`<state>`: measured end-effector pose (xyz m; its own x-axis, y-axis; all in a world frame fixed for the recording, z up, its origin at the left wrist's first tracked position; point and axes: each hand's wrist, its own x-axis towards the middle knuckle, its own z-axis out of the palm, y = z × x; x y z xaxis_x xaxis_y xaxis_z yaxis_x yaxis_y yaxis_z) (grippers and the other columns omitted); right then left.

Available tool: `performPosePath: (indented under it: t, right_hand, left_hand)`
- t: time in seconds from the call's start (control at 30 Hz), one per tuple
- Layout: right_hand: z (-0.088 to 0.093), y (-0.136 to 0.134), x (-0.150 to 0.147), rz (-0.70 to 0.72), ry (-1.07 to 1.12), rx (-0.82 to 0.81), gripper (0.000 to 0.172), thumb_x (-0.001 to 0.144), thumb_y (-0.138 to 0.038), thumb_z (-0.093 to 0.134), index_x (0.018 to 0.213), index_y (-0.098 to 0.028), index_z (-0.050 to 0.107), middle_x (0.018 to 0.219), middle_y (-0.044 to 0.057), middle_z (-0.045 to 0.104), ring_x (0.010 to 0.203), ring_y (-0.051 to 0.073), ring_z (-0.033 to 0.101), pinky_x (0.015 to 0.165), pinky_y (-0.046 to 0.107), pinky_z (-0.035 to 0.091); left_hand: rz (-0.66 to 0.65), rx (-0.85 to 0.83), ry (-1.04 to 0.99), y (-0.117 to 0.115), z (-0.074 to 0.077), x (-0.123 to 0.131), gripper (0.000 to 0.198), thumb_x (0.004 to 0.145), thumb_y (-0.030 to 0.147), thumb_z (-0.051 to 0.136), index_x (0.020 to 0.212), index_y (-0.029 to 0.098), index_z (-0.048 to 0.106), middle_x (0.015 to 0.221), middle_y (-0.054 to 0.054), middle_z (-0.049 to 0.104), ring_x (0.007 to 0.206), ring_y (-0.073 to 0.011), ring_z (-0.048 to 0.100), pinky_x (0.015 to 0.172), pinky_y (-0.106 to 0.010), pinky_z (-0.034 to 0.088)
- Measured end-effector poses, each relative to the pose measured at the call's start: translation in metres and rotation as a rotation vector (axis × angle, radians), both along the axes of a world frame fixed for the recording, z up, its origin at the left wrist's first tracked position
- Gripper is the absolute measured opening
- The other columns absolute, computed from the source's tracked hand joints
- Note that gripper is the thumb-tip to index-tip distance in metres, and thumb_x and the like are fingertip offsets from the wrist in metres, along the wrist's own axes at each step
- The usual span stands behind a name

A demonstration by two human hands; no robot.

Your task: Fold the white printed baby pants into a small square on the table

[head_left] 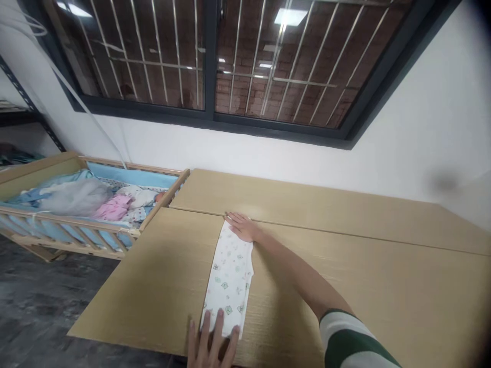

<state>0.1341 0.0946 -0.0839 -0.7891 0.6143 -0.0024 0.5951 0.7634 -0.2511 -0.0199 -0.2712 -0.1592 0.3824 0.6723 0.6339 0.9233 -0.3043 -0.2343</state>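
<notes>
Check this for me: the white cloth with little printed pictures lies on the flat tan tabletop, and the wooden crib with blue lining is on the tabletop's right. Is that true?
Not quite: the side is wrong. The head view shows the wooden crib with blue lining to the left of the flat tan tabletop. The white printed cloth does lie on it.

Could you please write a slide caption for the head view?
Patterned white cloth, right hand at its far end, left hand at its near end.
</notes>
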Motion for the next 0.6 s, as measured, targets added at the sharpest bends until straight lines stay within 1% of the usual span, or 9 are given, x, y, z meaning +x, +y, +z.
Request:
performPosePath:
  t: [0.13,0.2,0.23,0.3,0.37,0.43,0.47,0.53,0.6]
  right_hand:
    - [0.005,-0.002,0.003,0.013,-0.028,0.071,0.063,0.109,-0.046,0.02,0.164,-0.018,0.026,0.17,0.01,0.021,0.159,0.025,0.015,0.129,0.049,0.012]
    - [0.011,-0.018,0.004,0.019,0.016,0.126,0.063,0.108,-0.044,0.023,0.163,-0.012,0.026,0.17,0.015,0.023,0.159,0.028,0.016,0.129,0.051,0.013]
    - [0.014,-0.031,0.006,0.024,0.053,0.151,0.064,0.108,-0.043,0.026,0.162,-0.01,0.027,0.169,0.017,0.023,0.158,0.029,0.016,0.128,0.052,0.014]
    - [0.022,-0.066,0.012,0.017,0.138,0.179,0.062,0.107,-0.042,0.031,0.16,-0.009,0.032,0.168,0.02,0.025,0.157,0.032,0.021,0.127,0.054,0.02]
    - [0.032,-0.11,0.021,-0.003,0.215,0.148,0.055,0.107,-0.041,0.037,0.154,-0.014,0.043,0.161,0.019,0.039,0.149,0.033,0.037,0.121,0.054,0.032]
    - [0.042,-0.156,0.033,0.07,0.251,0.02,0.044,0.108,-0.037,0.037,0.142,-0.017,0.056,0.14,0.015,0.062,0.129,0.026,0.057,0.111,0.046,0.045]
    - [0.046,-0.179,0.039,0.128,0.24,-0.054,0.04,0.108,-0.035,0.037,0.135,-0.018,0.062,0.128,0.013,0.068,0.12,0.023,0.063,0.107,0.042,0.049]
    - [0.052,-0.22,0.052,0.197,0.213,-0.148,0.037,0.106,-0.04,0.045,0.128,-0.019,0.066,0.119,0.01,0.072,0.112,0.022,0.066,0.105,0.04,0.05]
    - [0.05,-0.254,0.064,0.224,0.191,-0.14,0.048,0.099,-0.052,0.057,0.134,-0.018,0.063,0.128,0.012,0.069,0.121,0.026,0.063,0.11,0.043,0.046]
  left_hand:
    - [-0.065,0.002,-0.004,0.009,0.02,0.009,0.058,0.088,0.054,0.065,0.142,0.032,0.06,0.129,-0.011,0.071,0.127,-0.0431,0.057,0.123,-0.075,0.006]
    - [-0.077,-0.032,-0.056,0.011,0.032,0.01,0.057,0.091,0.053,0.061,0.142,0.029,0.06,0.131,-0.011,0.07,0.119,-0.0398,0.061,0.124,-0.073,0.005]
    - [-0.079,-0.054,-0.093,0.013,0.036,0.007,0.057,0.092,0.052,0.059,0.143,0.026,0.059,0.134,-0.01,0.069,0.118,-0.0372,0.062,0.125,-0.069,0.01]
    - [-0.1,-0.102,-0.168,0.015,0.043,-0.005,0.058,0.094,0.051,0.055,0.143,0.02,0.058,0.138,-0.009,0.066,0.117,-0.0308,0.063,0.121,-0.055,0.033]
    - [-0.13,-0.153,-0.227,0.017,0.047,-0.021,0.058,0.095,0.048,0.057,0.143,0.017,0.057,0.14,-0.01,0.065,0.117,-0.0256,0.064,0.103,-0.04,0.051]
    - [-0.179,-0.186,-0.254,0.021,0.048,-0.036,0.054,0.094,0.044,0.062,0.14,0.016,0.058,0.139,-0.011,0.065,0.119,-0.0237,0.064,0.092,-0.034,0.055]
    - [-0.204,-0.196,-0.26,0.023,0.048,-0.041,0.051,0.094,0.042,0.063,0.138,0.017,0.059,0.138,-0.011,0.065,0.12,-0.0237,0.064,0.092,-0.033,0.055]
    - [-0.27,-0.209,-0.256,0.026,0.05,-0.046,0.041,0.095,0.04,0.063,0.131,0.019,0.063,0.135,-0.01,0.068,0.119,-0.0235,0.065,0.093,-0.033,0.055]
    - [-0.335,-0.209,-0.253,0.027,0.054,-0.045,0.03,0.099,0.037,0.059,0.122,0.02,0.067,0.127,-0.008,0.071,0.115,-0.0219,0.066,0.093,-0.031,0.055]
